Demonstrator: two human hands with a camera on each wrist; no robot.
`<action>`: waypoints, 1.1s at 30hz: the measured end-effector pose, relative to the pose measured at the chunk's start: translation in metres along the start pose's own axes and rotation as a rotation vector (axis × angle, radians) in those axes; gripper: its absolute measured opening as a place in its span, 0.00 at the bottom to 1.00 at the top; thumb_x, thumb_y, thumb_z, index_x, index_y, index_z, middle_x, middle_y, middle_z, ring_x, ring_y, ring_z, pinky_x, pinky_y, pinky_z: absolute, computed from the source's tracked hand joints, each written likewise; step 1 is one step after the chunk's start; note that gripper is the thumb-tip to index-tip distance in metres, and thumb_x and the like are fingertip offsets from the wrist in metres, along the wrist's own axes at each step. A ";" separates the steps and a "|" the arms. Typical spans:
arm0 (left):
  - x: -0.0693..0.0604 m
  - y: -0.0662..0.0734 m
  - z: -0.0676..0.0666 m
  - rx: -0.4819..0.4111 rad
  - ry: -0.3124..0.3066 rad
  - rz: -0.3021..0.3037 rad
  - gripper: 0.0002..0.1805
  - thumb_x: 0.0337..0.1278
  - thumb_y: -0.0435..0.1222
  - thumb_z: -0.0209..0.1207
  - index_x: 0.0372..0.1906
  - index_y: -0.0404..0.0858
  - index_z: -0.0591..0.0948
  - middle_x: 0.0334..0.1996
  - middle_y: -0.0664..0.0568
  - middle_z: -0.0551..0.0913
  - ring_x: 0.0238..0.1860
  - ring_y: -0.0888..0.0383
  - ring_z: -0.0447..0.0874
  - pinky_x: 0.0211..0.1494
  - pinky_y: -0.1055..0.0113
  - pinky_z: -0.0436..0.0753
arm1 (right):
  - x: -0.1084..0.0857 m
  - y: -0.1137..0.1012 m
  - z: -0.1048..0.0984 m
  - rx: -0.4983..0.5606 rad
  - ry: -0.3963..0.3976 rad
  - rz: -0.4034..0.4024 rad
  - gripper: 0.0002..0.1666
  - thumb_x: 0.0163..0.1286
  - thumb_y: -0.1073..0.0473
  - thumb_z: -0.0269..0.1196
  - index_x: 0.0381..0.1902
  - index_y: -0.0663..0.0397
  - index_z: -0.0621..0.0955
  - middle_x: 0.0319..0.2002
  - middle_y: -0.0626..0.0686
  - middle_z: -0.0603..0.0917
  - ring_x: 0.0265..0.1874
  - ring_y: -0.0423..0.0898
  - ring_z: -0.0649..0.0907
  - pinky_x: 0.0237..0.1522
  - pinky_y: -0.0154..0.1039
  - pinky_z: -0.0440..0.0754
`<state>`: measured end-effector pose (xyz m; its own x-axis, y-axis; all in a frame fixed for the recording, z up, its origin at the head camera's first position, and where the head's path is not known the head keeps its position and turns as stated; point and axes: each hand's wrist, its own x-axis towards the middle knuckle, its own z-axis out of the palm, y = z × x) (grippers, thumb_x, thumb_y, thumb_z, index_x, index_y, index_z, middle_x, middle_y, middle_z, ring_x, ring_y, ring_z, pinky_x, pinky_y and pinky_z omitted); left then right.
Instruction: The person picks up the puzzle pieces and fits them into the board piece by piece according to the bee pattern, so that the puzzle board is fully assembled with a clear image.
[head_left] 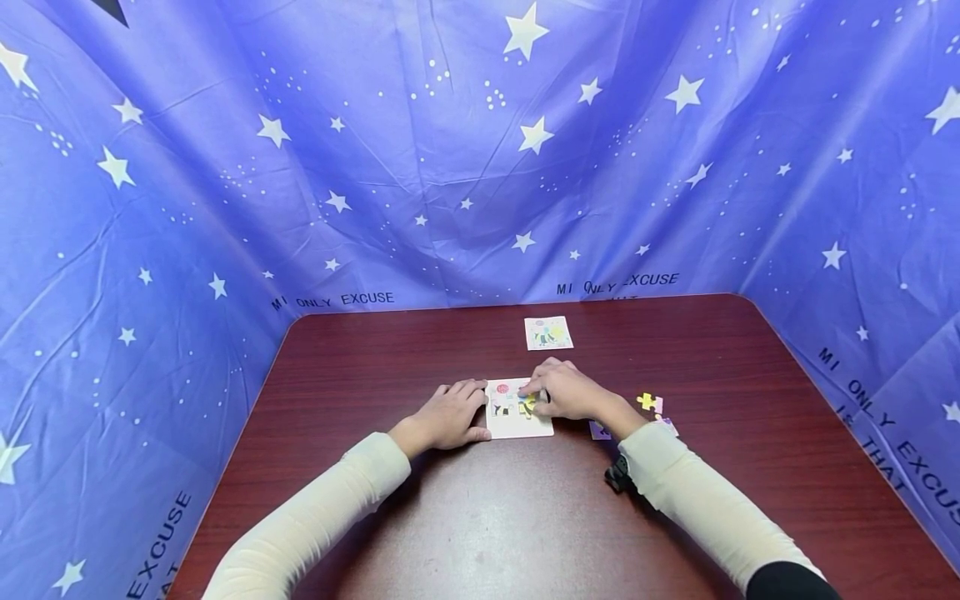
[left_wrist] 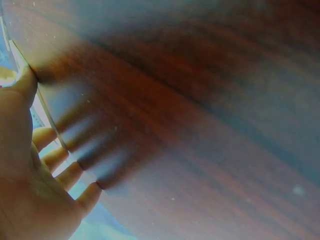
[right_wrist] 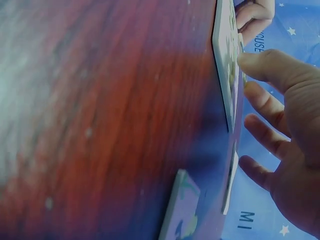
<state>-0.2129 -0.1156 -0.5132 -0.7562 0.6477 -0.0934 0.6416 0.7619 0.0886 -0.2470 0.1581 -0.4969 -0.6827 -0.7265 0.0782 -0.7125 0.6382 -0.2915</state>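
A square puzzle board (head_left: pixel 517 427) lies flat on the table, with a pale border and a partly filled picture. At its left edge rests my left hand (head_left: pixel 450 414), fingers spread fairly straight; the left wrist view shows the thumb and fingertips along the board's edge (left_wrist: pixel 50 117). From the right, my right hand (head_left: pixel 572 392) reaches over the board and pinches a yellow puzzle piece (head_left: pixel 527 405) at the picture's right side between thumb and index finger. In the right wrist view, the right hand's (right_wrist: pixel 295 120) other fingers are held apart; its fingertips partly hide the piece.
Loose yellow and purple puzzle pieces (head_left: pixel 647 402) lie right of the board, some partly behind my right forearm. One purple piece (right_wrist: pixel 182 207) shows close in the right wrist view. A printed picture card (head_left: pixel 549 333) lies farther back. Blue star-patterned curtains (head_left: pixel 420 167) surround the table.
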 end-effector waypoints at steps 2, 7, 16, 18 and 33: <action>0.000 0.000 0.000 0.003 0.000 -0.001 0.34 0.64 0.63 0.57 0.63 0.43 0.74 0.75 0.46 0.67 0.76 0.45 0.65 0.68 0.45 0.73 | 0.002 -0.002 0.000 -0.006 -0.004 -0.002 0.21 0.56 0.55 0.71 0.50 0.40 0.89 0.39 0.45 0.86 0.48 0.49 0.78 0.45 0.46 0.72; 0.001 0.000 0.001 0.007 0.001 -0.003 0.34 0.64 0.63 0.57 0.63 0.43 0.74 0.75 0.46 0.67 0.76 0.45 0.65 0.68 0.45 0.73 | 0.009 -0.005 0.005 -0.031 -0.014 -0.010 0.20 0.56 0.54 0.71 0.49 0.38 0.90 0.38 0.44 0.86 0.47 0.48 0.78 0.46 0.46 0.73; 0.001 0.000 0.001 0.012 -0.003 -0.007 0.34 0.64 0.64 0.56 0.62 0.43 0.74 0.75 0.46 0.67 0.76 0.45 0.64 0.68 0.45 0.73 | 0.016 -0.010 0.008 -0.032 -0.023 -0.004 0.19 0.56 0.54 0.71 0.48 0.39 0.90 0.39 0.43 0.86 0.46 0.46 0.78 0.45 0.45 0.72; 0.001 0.000 0.000 0.012 -0.003 -0.006 0.34 0.64 0.64 0.56 0.62 0.43 0.74 0.75 0.47 0.66 0.76 0.45 0.64 0.68 0.45 0.73 | 0.016 -0.011 0.007 -0.035 -0.026 0.004 0.19 0.55 0.54 0.71 0.48 0.39 0.90 0.38 0.43 0.86 0.46 0.47 0.78 0.45 0.45 0.73; 0.000 0.001 0.000 0.004 -0.006 -0.009 0.35 0.64 0.64 0.57 0.63 0.43 0.74 0.75 0.46 0.66 0.76 0.45 0.64 0.68 0.44 0.72 | 0.018 -0.012 0.008 -0.042 -0.036 0.036 0.19 0.54 0.55 0.72 0.46 0.37 0.90 0.36 0.41 0.85 0.47 0.47 0.79 0.46 0.46 0.73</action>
<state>-0.2128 -0.1149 -0.5130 -0.7609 0.6411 -0.1005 0.6356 0.7675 0.0838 -0.2494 0.1353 -0.4995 -0.7024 -0.7110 0.0333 -0.6942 0.6740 -0.2528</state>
